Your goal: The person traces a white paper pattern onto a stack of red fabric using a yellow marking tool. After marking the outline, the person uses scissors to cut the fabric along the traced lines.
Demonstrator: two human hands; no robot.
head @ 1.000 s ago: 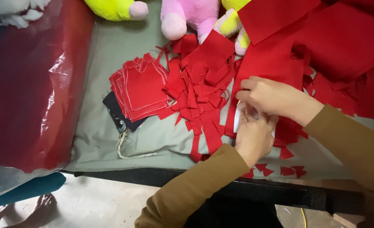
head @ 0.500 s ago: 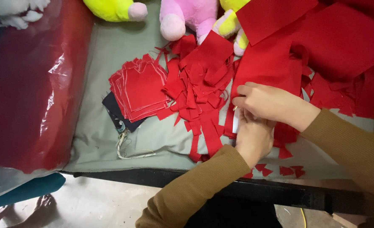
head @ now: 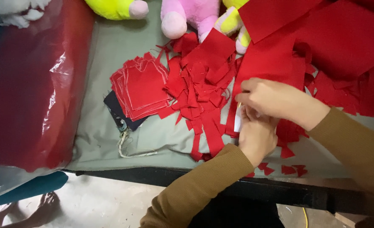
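Note:
My left hand [head: 256, 137] lies on a large red fabric sheet [head: 275, 63] at the near edge of the grey cloth-covered table [head: 111, 139]. It pinches a small white card [head: 237, 121] against the fabric. My right hand [head: 277, 100] curls over just above the left one. A thin pale stick [head: 239, 105] pokes out at its fingertips, touching the fabric beside the card. What lies under the palms is hidden. A neat stack of cut red pieces [head: 141, 86] and a heap of red scraps [head: 199, 90] lie to the left of my hands.
More red fabric sheets [head: 343, 38] cover the far right. Plush toys, yellow [head: 115, 6] and pink [head: 187, 14], sit along the far edge. A plastic-wrapped red roll [head: 30, 88] lies at the left. A dark card with a string [head: 119, 114] sticks out under the stack. A bare foot [head: 47, 207] is on the floor.
Both hands stay at the same spot on the red sheet. My right hand has shifted slightly left over the card; the fabric edge under it has moved a little.

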